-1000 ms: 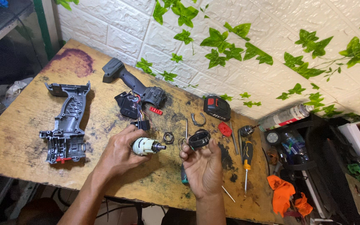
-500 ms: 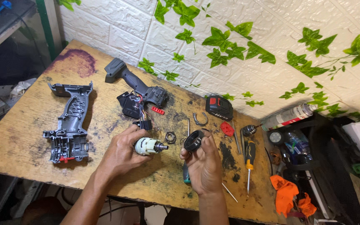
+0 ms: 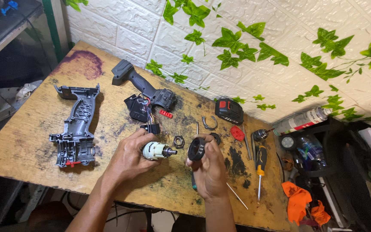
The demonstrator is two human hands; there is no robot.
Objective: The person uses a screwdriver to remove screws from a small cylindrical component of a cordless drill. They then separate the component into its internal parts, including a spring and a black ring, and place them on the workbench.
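Filling most of the view, a worn wooden table (image 3: 31, 129) runs to the bottom edge, where its near side and both forearms are cut off. On its left part lies a grey half shell of a power-tool housing (image 3: 76, 129), inner ribs facing up. Farther back rests the other half of the housing (image 3: 142, 88), its handle pointing toward the wall, with a black switch block and loose wires (image 3: 138, 107) just beside it; where the wires end is hard to make out. A black and red battery pack (image 3: 229, 110) sits near the wall.

The left hand (image 3: 127, 157) is closed around a small motor (image 3: 156, 151), whose body is partly hidden by the fingers while its shaft points right. The right hand (image 3: 211, 169) grips a black ring-shaped part (image 3: 196, 149) between thumb and fingertips, held up facing the shaft, close to it but apart. Its far side is hidden by the fingers.

Between the two, on the table, lies a small dark nut-like ring (image 3: 179, 141). A yellow-and-black screwdriver (image 3: 260, 165) lies to the right, and small screws near it are too tiny to tell apart.
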